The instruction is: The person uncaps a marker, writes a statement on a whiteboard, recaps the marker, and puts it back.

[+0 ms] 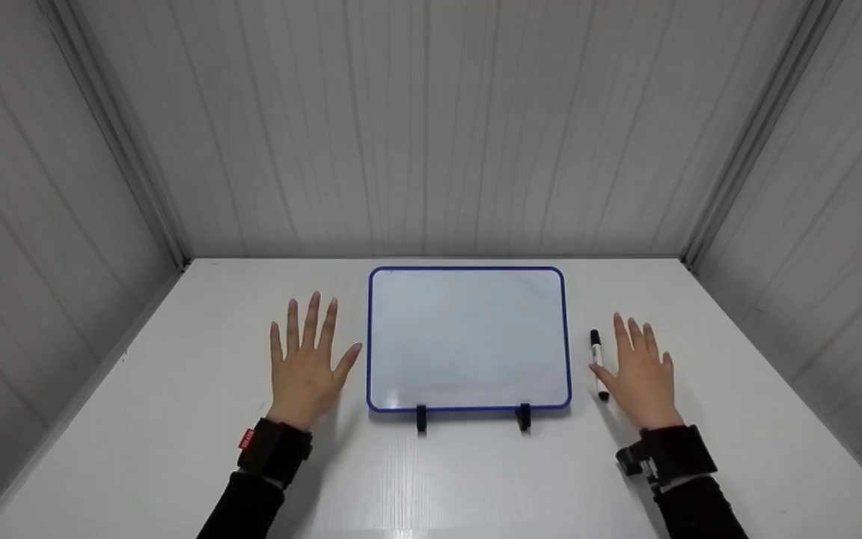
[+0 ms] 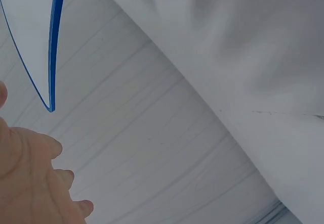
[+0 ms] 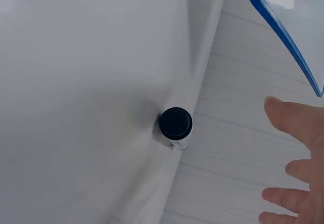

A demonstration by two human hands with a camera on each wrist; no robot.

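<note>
Both my hands lay flat on the tabletop (image 1: 176, 419), a whiteboard between them.

My left hand (image 1: 306, 367) rested palm down with its fingers (image 1: 311, 318) straight and spread wide, holding nothing — its thumb pointed toward the blue-framed whiteboard (image 1: 468, 337) and stopped just short of the frame. The whiteboard lay at the middle of the tabletop, two black feet (image 1: 421, 418) showing at its near edge. Just right of it lay a black-capped marker (image 1: 598, 361), its length running away from me. My right hand (image 1: 642, 374) lay beside the marker, fingers straight and gripping nothing — whether my thumb touched the marker, I could not tell.
</note>
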